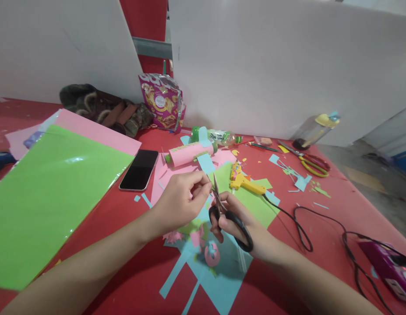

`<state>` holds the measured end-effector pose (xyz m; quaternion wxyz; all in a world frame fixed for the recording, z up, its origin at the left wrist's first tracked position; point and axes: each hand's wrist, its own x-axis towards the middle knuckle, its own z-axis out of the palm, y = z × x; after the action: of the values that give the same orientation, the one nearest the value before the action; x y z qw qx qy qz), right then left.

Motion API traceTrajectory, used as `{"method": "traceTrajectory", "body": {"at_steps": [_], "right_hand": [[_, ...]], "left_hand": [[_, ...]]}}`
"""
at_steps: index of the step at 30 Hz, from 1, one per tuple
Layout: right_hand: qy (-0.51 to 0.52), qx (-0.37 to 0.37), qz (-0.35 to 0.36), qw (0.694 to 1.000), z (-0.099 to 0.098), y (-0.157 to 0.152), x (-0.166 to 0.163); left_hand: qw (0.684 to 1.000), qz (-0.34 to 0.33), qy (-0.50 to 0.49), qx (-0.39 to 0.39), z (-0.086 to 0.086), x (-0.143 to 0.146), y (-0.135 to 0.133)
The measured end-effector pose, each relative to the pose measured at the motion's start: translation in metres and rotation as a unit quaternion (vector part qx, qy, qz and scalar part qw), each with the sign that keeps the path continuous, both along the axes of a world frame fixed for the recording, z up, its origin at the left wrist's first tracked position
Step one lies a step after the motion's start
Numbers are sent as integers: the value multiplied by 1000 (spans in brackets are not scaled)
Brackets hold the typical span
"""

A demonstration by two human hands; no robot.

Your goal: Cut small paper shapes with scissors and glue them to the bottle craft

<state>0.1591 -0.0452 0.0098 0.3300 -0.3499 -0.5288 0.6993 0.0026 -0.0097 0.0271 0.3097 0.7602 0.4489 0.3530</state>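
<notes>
My right hand (234, 221) grips black-handled scissors (237, 227), their blades pointing up between my two hands. My left hand (181, 199) is closed in a pinch right at the blades, holding a small scrap of paper too small to make out. Both hands hover over a heap of pale blue paper (219, 280), pink cut-outs (211, 253) and a green sheet (255, 203) on the red table (321, 232).
A large green sheet (48, 192) over pink paper (97, 131) lies left, a black phone (139, 169) beside it. Behind my hands lie a pink paper roll (189, 153), a yellow glue gun (245, 183) with black cord (304, 227), red-yellow scissors (312, 164), a snack bag (161, 103) and a bottle (312, 129).
</notes>
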Motion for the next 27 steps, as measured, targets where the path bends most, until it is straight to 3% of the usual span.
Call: {"method": "traceTrajectory", "body": {"at_steps": [27], "right_hand": [[1, -5, -7, 1000, -2, 1, 1]], "left_hand": [[1000, -6, 7, -15, 0, 0, -1]]}}
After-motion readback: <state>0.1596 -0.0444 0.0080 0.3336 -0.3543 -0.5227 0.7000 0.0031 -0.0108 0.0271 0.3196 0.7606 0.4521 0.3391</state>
